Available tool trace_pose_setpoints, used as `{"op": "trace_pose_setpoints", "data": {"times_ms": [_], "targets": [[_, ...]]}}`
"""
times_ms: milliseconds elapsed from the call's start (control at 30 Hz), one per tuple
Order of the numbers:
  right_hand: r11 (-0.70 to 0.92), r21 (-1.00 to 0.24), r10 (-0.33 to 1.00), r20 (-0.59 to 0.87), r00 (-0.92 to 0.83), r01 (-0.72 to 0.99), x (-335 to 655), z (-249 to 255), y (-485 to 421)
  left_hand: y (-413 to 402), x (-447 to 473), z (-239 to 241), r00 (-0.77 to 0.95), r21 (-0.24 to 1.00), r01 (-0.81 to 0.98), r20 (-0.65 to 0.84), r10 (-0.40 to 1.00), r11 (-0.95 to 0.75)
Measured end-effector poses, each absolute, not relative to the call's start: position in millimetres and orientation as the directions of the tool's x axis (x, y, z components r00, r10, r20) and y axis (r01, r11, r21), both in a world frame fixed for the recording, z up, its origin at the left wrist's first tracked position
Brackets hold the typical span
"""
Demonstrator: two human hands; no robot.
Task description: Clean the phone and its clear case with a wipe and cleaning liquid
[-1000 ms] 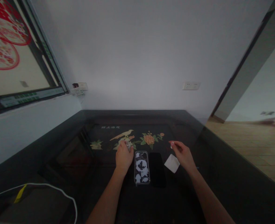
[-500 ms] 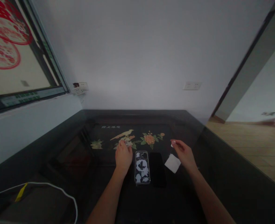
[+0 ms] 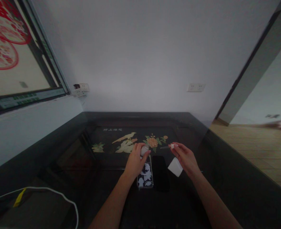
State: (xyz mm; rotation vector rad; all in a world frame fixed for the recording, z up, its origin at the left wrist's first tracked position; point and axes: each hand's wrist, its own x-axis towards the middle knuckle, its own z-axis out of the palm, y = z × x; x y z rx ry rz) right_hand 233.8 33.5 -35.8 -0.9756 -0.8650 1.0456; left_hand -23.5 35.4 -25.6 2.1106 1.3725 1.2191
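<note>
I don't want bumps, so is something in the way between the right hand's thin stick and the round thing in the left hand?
Nothing visible. Between the thin stick in the right hand and the round container in the left hand, only the flat flower picture shows; the black phone lies nearer the person.

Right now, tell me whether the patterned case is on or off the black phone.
Off: the patterned case lies beside the black phone, not around it.

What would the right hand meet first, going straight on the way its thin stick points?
Probably the pale round thing in the left hand: the stick in the right hand points roughly at it, though depth is unclear.
</note>
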Motion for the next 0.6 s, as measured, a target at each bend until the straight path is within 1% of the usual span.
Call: {"op": "trace_pose_setpoints", "data": {"times_ms": [100, 200, 600], "targets": [[0.185, -0.943, 0.963, 0.118, 0.243, -0.275, 229.6, -32.7, 31.1, 29.1, -19.1, -23.1, 0.280, 0.650, 0.559, 0.436, 0.855, -0.514], [0.182, -0.951, 0.965, 0.124, 0.232, -0.249, 226.2, -32.0, 29.8, 25.9, -17.2, -23.2, 0.333, 0.651, 0.534, 0.424, 0.842, -0.539], [0.136, -0.966, 0.982, 0.103, 0.159, -0.218, 221.9, -29.6, 26.5, 23.5, -15.9, -20.3, 0.358, 0.666, 0.494, 0.431, 0.829, -0.559]]}}
